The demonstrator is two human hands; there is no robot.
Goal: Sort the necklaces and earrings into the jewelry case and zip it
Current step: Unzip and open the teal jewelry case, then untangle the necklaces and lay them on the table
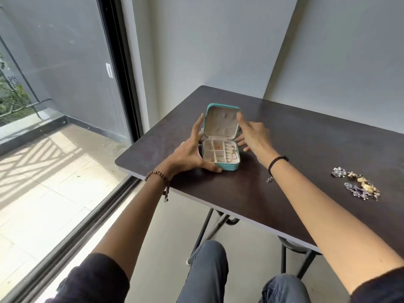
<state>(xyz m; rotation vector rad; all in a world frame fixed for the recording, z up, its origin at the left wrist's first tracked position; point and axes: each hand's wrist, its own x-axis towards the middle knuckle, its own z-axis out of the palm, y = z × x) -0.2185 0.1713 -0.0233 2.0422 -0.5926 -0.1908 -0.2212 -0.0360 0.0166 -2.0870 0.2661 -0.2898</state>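
1. The left hand (188,149) has a wide grip. Its thumb touches the near left corner of the jewelry case (226,166), and its straight fingers reach up along the left edge of the lid (222,125).
2. The right hand (251,134) also has a wide grip, fingers spread and holding nothing. It is blurred at 3 o'clock from the lid, with one digit raised beside the lid's right edge; I cannot tell if it touches.
3. The teal case stands open on the dark desk (295,149), toward the desk's 9 o'clock side, with the lid upright. Small pieces lie in its cream compartments.
4. A pile of silver and gold jewelry (358,184) lies well apart, at 4 o'clock from the case.
5. A bead bracelet (157,176) circles the left wrist and a black cord (276,161) the right.
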